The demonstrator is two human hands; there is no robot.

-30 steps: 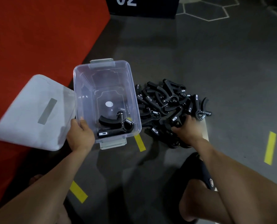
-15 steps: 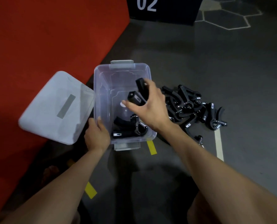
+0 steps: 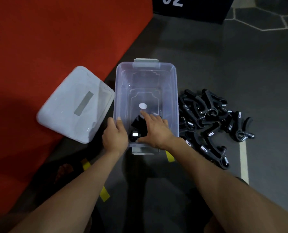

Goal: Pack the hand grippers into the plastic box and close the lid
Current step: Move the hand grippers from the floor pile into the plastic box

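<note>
Grey floor (image 3: 224,68), red mat (image 3: 47,39), clear plastic box (image 3: 172,91), lid (image 3: 76,105) beside.

Looks like a gym/training hall w/ marked floor: dark grey floor (image 3: 224,68) w/ white hexagon lines (image 3: 261,19), yellow tape marks (image 3: 104,194), red mat (image 3: 47,39) at left edge, black numbered box (image 3: 188,7) at top edge.

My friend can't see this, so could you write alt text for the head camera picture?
A person's right hand lowers black hand grippers into a clear plastic box while the left hand grips its rim. Its lid lies left, more grippers heaped right.
</note>
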